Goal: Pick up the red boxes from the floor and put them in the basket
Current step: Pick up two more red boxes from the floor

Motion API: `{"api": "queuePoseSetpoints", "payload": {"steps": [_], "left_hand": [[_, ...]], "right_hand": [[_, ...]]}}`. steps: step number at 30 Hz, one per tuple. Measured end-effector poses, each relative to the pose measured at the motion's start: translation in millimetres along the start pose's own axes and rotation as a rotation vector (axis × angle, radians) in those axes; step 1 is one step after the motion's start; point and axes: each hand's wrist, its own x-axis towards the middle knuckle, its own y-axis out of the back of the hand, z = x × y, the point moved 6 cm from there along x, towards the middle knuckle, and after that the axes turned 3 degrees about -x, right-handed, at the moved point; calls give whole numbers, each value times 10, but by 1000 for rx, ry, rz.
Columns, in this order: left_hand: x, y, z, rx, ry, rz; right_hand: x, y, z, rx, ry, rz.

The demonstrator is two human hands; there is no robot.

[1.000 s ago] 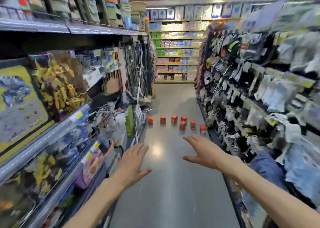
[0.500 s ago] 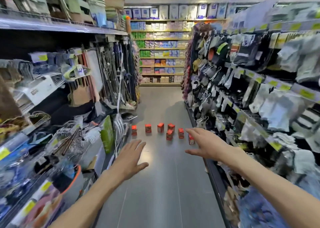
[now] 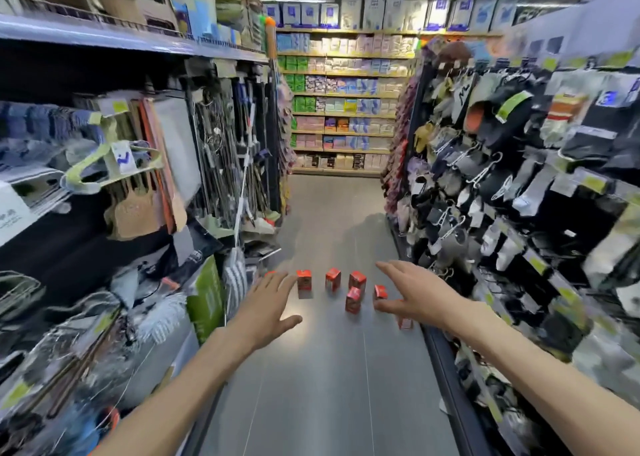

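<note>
Several small red boxes (image 3: 333,278) stand in a loose row across the grey aisle floor (image 3: 322,379), some way ahead of me. One box (image 3: 353,299) sits slightly nearer than the others. My left hand (image 3: 268,308) is stretched forward at the left, palm down, fingers spread, holding nothing. My right hand (image 3: 414,291) reaches forward at the right, also open with nothing in it, and covers part of the rightmost boxes (image 3: 404,322). Both hands are held above the floor, short of the boxes. No basket is in view.
Shelves of cleaning tools and mops (image 3: 239,164) line the left side. Racks of hanging socks and slippers (image 3: 502,185) line the right, their base edge (image 3: 446,369) running along the floor. A cross shelf of packaged goods (image 3: 343,109) closes the far end.
The view has moved forward down the aisle, so the red boxes are nearer and larger. Both hands stay outstretched and open, now overlapping the row of boxes.
</note>
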Motion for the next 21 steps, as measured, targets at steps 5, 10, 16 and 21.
{"api": "queuePoseSetpoints", "payload": {"steps": [5,10,16,21], "left_hand": [[1143,-353,-762,51,9,-21],[2414,-591,-1486,71,44,-33],[3589,-818,-2309,50,128,-8],[4396,-1171,-3175,39,181,-34]], "right_hand": [[1325,-388,544,4,44,-3],[2733,-624,1086,27,68,-23],[4437,-834,1532,52,125,-53],[5686,-1127,1771,63,169,-56]]}}
